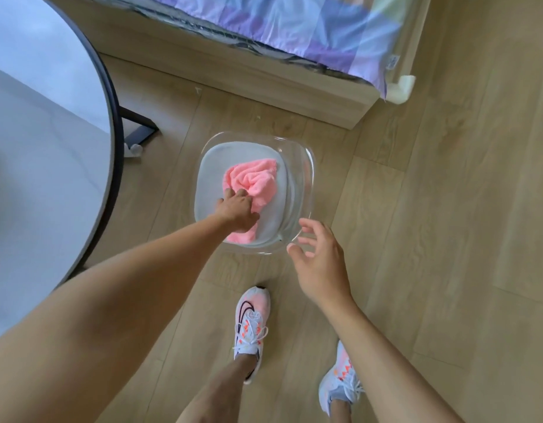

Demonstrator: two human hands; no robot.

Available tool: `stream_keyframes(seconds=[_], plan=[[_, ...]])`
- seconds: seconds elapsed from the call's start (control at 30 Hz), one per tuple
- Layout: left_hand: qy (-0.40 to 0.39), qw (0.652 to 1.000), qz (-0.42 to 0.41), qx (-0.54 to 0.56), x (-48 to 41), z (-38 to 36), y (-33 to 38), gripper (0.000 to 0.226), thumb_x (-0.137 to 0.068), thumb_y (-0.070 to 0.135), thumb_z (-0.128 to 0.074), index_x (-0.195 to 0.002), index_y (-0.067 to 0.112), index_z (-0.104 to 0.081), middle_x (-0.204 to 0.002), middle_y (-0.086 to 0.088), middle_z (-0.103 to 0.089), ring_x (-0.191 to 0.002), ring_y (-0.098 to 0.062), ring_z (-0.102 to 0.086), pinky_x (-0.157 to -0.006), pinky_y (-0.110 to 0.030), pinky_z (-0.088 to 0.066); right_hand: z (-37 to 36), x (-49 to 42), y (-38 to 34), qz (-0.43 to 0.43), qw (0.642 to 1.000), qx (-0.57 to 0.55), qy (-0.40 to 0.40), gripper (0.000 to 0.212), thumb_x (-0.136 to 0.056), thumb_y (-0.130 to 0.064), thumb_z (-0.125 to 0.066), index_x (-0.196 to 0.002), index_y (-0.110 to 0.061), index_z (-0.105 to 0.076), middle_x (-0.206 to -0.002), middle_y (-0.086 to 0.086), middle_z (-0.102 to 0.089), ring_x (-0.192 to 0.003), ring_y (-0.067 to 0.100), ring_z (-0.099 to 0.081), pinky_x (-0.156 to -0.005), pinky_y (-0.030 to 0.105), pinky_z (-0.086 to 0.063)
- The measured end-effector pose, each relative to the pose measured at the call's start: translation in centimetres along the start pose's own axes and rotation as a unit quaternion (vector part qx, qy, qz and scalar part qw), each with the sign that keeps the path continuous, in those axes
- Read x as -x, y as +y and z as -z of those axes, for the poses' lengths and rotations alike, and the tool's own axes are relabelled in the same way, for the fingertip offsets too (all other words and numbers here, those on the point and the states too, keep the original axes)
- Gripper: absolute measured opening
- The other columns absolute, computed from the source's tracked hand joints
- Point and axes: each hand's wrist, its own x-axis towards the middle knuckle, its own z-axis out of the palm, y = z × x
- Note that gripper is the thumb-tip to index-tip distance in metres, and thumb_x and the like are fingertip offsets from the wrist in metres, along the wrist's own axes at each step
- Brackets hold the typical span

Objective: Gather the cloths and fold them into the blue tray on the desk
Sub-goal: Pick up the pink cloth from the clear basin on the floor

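- A clear plastic basin (307, 166) is seen on the wooden floor (416, 239), near the middle of the scene, with a pale grey lining or cloth spread flat across its bottom; which of the two cannot be told.
- A pink cloth (255, 181) lies crumpled inside the basin, on top of the grey layer, reaching from the middle toward the near edge.
- The left hand (236, 213) is lowered into the basin, fingers curled down onto the near part of the pink cloth; a firm grasp cannot be told, since the fingertips are partly hidden in the folds.
- The right hand (319, 257) is held above the floor just beside the near right rim of the basin, fingers spread and loosely bent, nothing held.
- A round table (50, 148) with a dark rim fills the left side.
- A bed (294, 29) with a purple and blue cover is seen at the far side, on a light wooden frame.
- Two white sneakers (252, 328) with pink marks are placed on the floor at the near side.
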Motion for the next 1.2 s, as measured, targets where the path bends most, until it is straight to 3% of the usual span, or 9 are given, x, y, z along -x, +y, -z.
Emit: stream_keyframes(seconds=[0.1,0.23,0.4,0.57,0.67,0.77,0.93,1.07,1.2], plan=[[0.077,0.997,-0.010,0.027,2.0,1.3,0.0,0.045,-0.096,0.038,-0.045,-0.132,0.015,-0.059,-0.138,-0.011,-0.051,-0.130,-0.038,-0.036,-0.101,-0.052,-0.038,0.7,0.7,-0.5,0.000,1.000,0.004,-0.003,0.043,-0.088,-0.014,-0.065,-0.130,-0.021,-0.056,-0.125,-0.003,-0.057,-0.107,0.009,-0.063,-0.095,0.039,-0.053],[0.137,0.986,-0.042,0.088,8.1,4.4,0.6,0.038,-0.096,0.037,-0.048,-0.125,0.019,-0.066,-0.131,-0.006,-0.061,-0.118,-0.034,-0.049,-0.096,-0.045,-0.036,2.1,2.2,-2.9,0.001,1.000,-0.008,0.005,0.044,-0.088,-0.012,-0.066,-0.130,-0.020,-0.055,-0.124,-0.003,-0.057,-0.106,0.011,-0.064,-0.095,0.041,-0.054],[0.138,0.965,-0.126,0.187,20.6,10.2,3.3,0.062,-0.085,0.059,-0.032,-0.118,0.022,-0.070,-0.129,0.002,-0.064,-0.119,-0.023,-0.053,-0.101,-0.042,-0.035,5.6,5.4,-7.9,0.036,0.999,-0.003,-0.001,0.055,-0.084,-0.008,-0.070,-0.134,-0.020,-0.052,-0.129,-0.003,-0.055,-0.109,0.011,-0.062,-0.095,0.041,-0.054],[0.185,0.925,-0.220,0.250,33.3,16.4,8.5,0.042,-0.094,0.050,-0.048,-0.118,0.023,-0.069,-0.122,0.009,-0.065,-0.116,-0.011,-0.057,-0.100,-0.039,-0.044,12.3,9.5,-13.2,0.098,0.993,0.019,-0.063,0.081,-0.080,-0.010,-0.078,-0.150,-0.025,-0.039,-0.143,-0.011,-0.040,-0.124,0.006,-0.052,-0.099,0.019,-0.045],[0.190,0.900,-0.274,0.282,40.0,19.9,13.3,0.034,-0.098,0.042,-0.053,-0.124,0.024,-0.065,-0.127,0.013,-0.061,-0.122,-0.004,-0.054,-0.101,-0.032,-0.044,16.9,13.1,-15.5,0.155,0.984,-0.002,-0.082,0.078,-0.075,-0.011,-0.078,-0.144,-0.031,-0.047,-0.146,-0.010,-0.044,-0.127,0.006,-0.054,-0.095,0.007,-0.043],[0.188,0.880,-0.310,0.306,46.5,23.7,18.9,0.034,-0.098,0.041,-0.053,-0.128,0.027,-0.064,-0.131,0.017,-0.058,-0.126,-0.003,-0.053,-0.103,-0.029,-0.043,22.2,17.3,-17.9,0.161,0.984,-0.062,-0.046,0.053,-0.076,-0.032,-0.078,-0.125,-0.038,-0.060,-0.128,-0.012,-0.063,-0.117,0.005,-0.063,-0.097,0.027,-0.053],[0.239,0.835,-0.343,0.357,55.9,29.3,27.4,0.034,-0.097,0.037,-0.054,-0.126,0.024,-0.066,-0.128,0.020,-0.060,-0.124,0.000,-0.055,-0.100,-0.015,-0.041,31.6,23.3,-19.5,0.132,0.986,-0.088,0.043,0.022,-0.078,-0.039,-0.070,-0.097,-0.027,-0.069,-0.081,-0.001,-0.072,-0.074,0.013,-0.068,-0.064,0.042,-0.056],[0.272,0.816,-0.359,0.362,59.9,31.8,33.4,0.042,-0.095,0.042,-0.055,-0.132,0.026,-0.062,-0.134,0.015,-0.058,-0.128,-0.007,-0.054,-0.106,-0.029,-0.043,40.5,27.4,-20.6,0.146,0.976,-0.140,0.082,0.018,-0.078,-0.020,-0.070,-0.068,-0.010,-0.059,-0.058,0.009,-0.054,-0.055,0.009,-0.043,-0.052,0.029,-0.035],[0.290,0.806,-0.370,0.361,60.5,32.3,38.9,0.059,-0.087,0.050,-0.063,-0.141,0.031,-0.051,-0.144,0.016,-0.047,-0.133,-0.010,-0.049,-0.110,-0.047,-0.043,48.7,30.2,-23.3,0.168,0.957,-0.196,0.129,0.025,-0.080,0.000,-0.074,-0.065,-0.015,-0.060,-0.057,-0.004,-0.061,-0.054,0.003,-0.049,-0.053,0.021,-0.042]])
